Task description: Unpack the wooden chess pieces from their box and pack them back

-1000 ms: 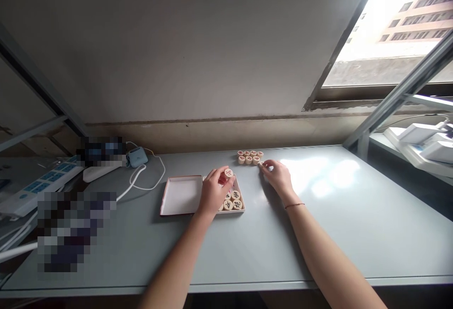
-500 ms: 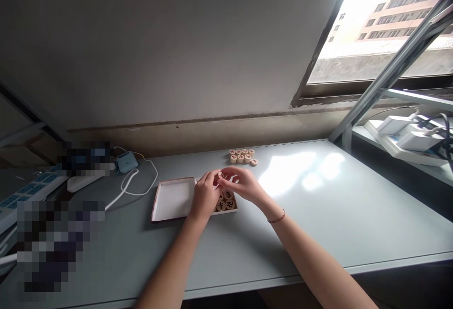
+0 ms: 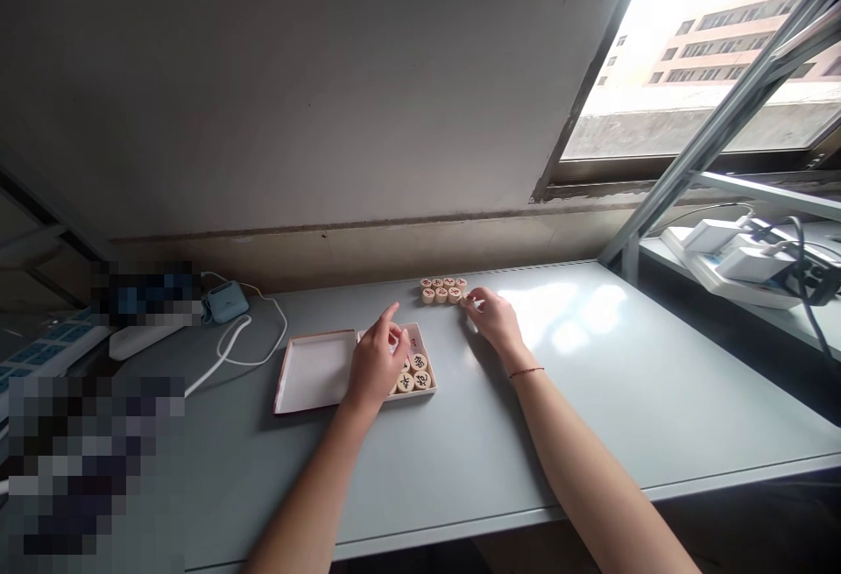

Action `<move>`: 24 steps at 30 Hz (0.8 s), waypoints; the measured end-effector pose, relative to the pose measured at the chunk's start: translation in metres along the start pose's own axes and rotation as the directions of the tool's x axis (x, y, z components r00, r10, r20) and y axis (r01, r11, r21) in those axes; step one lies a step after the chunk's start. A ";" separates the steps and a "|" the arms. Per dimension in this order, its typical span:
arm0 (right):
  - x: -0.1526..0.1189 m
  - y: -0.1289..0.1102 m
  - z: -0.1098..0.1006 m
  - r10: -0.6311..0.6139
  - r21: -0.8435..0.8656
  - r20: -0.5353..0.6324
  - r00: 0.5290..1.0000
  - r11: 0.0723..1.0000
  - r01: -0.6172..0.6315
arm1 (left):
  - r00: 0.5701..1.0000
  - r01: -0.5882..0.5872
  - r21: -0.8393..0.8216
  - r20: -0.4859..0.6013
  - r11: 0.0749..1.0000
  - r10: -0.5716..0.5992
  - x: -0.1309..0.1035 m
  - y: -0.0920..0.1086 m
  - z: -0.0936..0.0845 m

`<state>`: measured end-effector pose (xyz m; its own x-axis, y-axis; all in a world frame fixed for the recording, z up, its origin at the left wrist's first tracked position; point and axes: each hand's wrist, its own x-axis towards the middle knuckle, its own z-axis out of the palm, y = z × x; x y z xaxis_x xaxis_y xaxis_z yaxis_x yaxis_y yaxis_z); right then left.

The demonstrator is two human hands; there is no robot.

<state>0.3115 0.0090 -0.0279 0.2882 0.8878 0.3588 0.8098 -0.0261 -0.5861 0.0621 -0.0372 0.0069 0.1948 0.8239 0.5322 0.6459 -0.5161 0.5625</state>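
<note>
Filling most of the view, a pale grey table (image 3: 591, 399) ran up to a plain wall, with a window (image 3: 710, 57) above and to the right of it that showed a sunlit building outside. One shallow box (image 3: 420, 364) lay on the table with its open lid (image 3: 315, 371) touching it on the left, both left of the table's middle. Behind the lid, toward the wall, a white cable (image 3: 253, 337) looped across the table to a small blue case (image 3: 224, 301). The left hand (image 3: 376, 362) hovered over the box with its fingers loosely spread and the forefinger raised; I could not tell whether it held anything. At least four round wooden pieces (image 3: 415, 372) showed in the box beside that hand, the rest hidden under it. Behind the box, near the wall, a cluster of pieces (image 3: 443, 289) lay in two short rows, about eight in all, though too small to count surely. The right hand (image 3: 494, 322) rested at the right end of that cluster, its fingertips narrowed onto the endmost piece (image 3: 468, 297) there.
</note>
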 end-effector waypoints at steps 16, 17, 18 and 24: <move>0.006 0.006 0.016 -0.027 -0.054 -0.082 0.996 0.998 0.023 | 0.999 0.031 0.079 0.012 0.996 -0.032 0.006 -0.009 -0.009; 0.005 0.003 0.014 -0.040 -0.048 -0.119 0.992 0.998 0.035 | 0.999 0.035 0.097 0.024 0.995 -0.037 0.008 -0.011 -0.012; 0.003 -0.001 0.011 -0.061 -0.039 -0.159 0.985 0.998 0.056 | 0.998 0.043 0.110 0.039 0.993 -0.048 0.009 -0.013 -0.016; -0.024 -0.056 -0.007 -0.251 0.263 0.140 0.958 0.942 0.208 | 0.977 0.162 0.009 0.140 0.987 -0.161 0.021 -0.018 -0.054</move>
<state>0.2625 -0.0141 0.0012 0.0015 0.9212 0.3891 0.6883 0.2814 -0.6686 0.0151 -0.0229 0.0421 0.1895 0.9209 0.3406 0.6753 -0.3740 0.6357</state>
